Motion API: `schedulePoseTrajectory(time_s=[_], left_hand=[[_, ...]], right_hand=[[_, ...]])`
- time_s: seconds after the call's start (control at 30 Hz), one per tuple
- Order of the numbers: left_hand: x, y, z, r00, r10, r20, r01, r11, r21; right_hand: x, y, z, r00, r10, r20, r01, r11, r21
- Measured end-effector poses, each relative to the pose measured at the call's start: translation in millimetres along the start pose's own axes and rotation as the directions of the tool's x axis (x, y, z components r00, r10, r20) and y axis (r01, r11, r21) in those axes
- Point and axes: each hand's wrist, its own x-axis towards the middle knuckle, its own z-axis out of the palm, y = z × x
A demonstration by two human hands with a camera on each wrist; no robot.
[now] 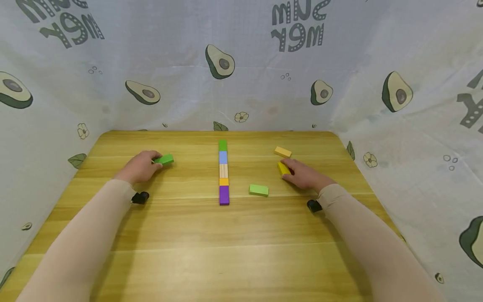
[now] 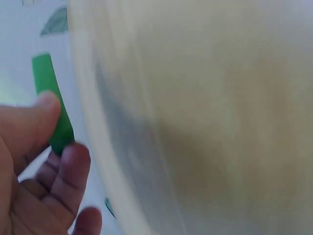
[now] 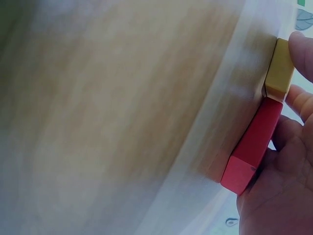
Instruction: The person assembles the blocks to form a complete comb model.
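The left hand [image 1: 140, 167] pinches one green block [image 1: 164, 160] between thumb and fingertips, its end jutting past the thumb. The right hand [image 1: 305, 174] has thumb and forefinger closed on one yellow block [image 1: 284, 168]; one red block [image 3: 252, 147] abuts it, beside the other fingers. Between the hands lie a five-block row [image 1: 223, 157] and one lime block [image 1: 258, 190].

green block [image 1: 164, 160] pinched, left; yellow block [image 1: 283, 168], right, end touching red block [image 3: 254, 144]
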Motion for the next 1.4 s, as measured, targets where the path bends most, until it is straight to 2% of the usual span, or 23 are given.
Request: schedulePoseTrajectory(time_s=[0.17,0.33,0.43,0.57,0.63,0.67,0.8,0.93,1.0,1.07,1.1,1.2,1.27,1.33,1.4], left_hand=[[-14.3,17.0,13.7,0.990,0.139,0.037,-0.140,0.990,0.010],[-29.6,36.6,27.6,0.965,0.248,0.089,-0.254,0.965,0.067],[-38.3,49.2,37.8,0.935,0.327,0.135,-0.342,0.933,0.113],[-44.8,63.8,52.5,0.886,0.424,0.185,-0.453,0.876,0.163],[-46.2,69.9,58.2,0.868,0.454,0.203,-0.489,0.854,0.180],[-46.8,72.5,60.5,0.863,0.459,0.211,-0.497,0.848,0.184],[-48.4,78.0,66.9,0.852,0.466,0.236,-0.514,0.831,0.215],[-49.8,79.0,70.0,0.849,0.471,0.239,-0.521,0.820,0.237],[-51.8,80.0,70.8,0.856,0.464,0.227,-0.511,0.825,0.242],[-54.8,82.5,71.7,0.874,0.442,0.202,-0.482,0.842,0.244],[-56.4,84.0,72.7,0.887,0.422,0.184,-0.458,0.854,0.246],[-60.4,89.1,76.7,0.935,0.333,0.126,-0.354,0.904,0.241],[-62.4,93.4,79.7,0.960,0.264,0.091,-0.278,0.934,0.224],[-63.7,97.8,82.6,0.976,0.206,0.068,-0.215,0.955,0.206],[-64.7,101.7,84.9,0.986,0.159,0.058,-0.168,0.964,0.205]], right_hand=[[-0.2,-0.5,-0.6,1.000,-0.001,-0.001,0.001,1.000,-0.003],[-0.2,-1.3,-0.9,1.000,0.002,-0.001,-0.002,1.000,-0.009],[-0.8,-1.7,-1.3,1.000,0.001,0.002,-0.001,1.000,-0.006],[-0.2,-0.9,-1.4,1.000,0.004,0.001,-0.004,1.000,-0.007],[0.2,-0.5,-1.3,1.000,0.003,-0.002,-0.003,1.000,-0.012],[0.5,-0.4,-1.2,1.000,0.003,-0.003,-0.003,1.000,-0.011],[0.4,-0.6,-1.2,1.000,-0.002,0.000,0.002,1.000,-0.013],[0.9,0.0,-0.6,1.000,0.002,0.003,-0.002,1.000,-0.014],[1.5,0.5,0.1,1.000,0.002,0.001,-0.002,1.000,-0.014],[1.9,0.8,0.6,1.000,0.001,0.000,-0.001,1.000,-0.014],[2.1,1.2,1.0,1.000,-0.001,-0.001,0.001,1.000,-0.016],[2.0,0.9,1.3,1.000,-0.004,-0.001,0.004,1.000,-0.017],[1.7,0.6,1.2,1.000,-0.004,-0.001,0.004,1.000,-0.013],[1.3,0.0,0.9,1.000,-0.004,-0.002,0.004,1.000,-0.007],[1.0,-0.3,0.8,1.000,-0.003,-0.003,0.003,1.000,-0.003]])
